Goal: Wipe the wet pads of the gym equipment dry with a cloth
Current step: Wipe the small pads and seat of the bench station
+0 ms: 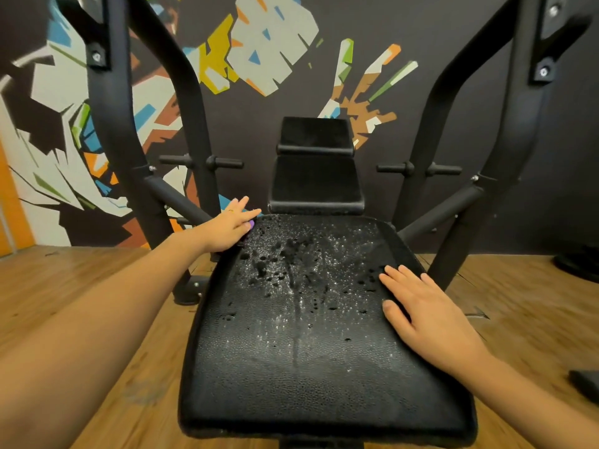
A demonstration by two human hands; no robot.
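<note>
A large black seat pad [301,367] fills the middle of the view. Water drops [285,264] cover its far half and run down its centre. My left hand [227,228] reaches to the pad's far left corner with its fingers straight, resting on the edge. A small purple bit [251,225] shows under its fingers; I cannot tell what it is. My right hand [421,312] lies flat on the pad's right side, fingers spread, holding nothing. Behind the seat stands a smaller black back pad [316,183] with a head pad [316,132] above it.
Black steel uprights [113,124] [518,124] of the machine rise on both sides, with angled bars running down toward the seat. The floor [81,286] is wood. A dark round object [580,264] lies at the right, and another dark object [586,384] sits near the right edge.
</note>
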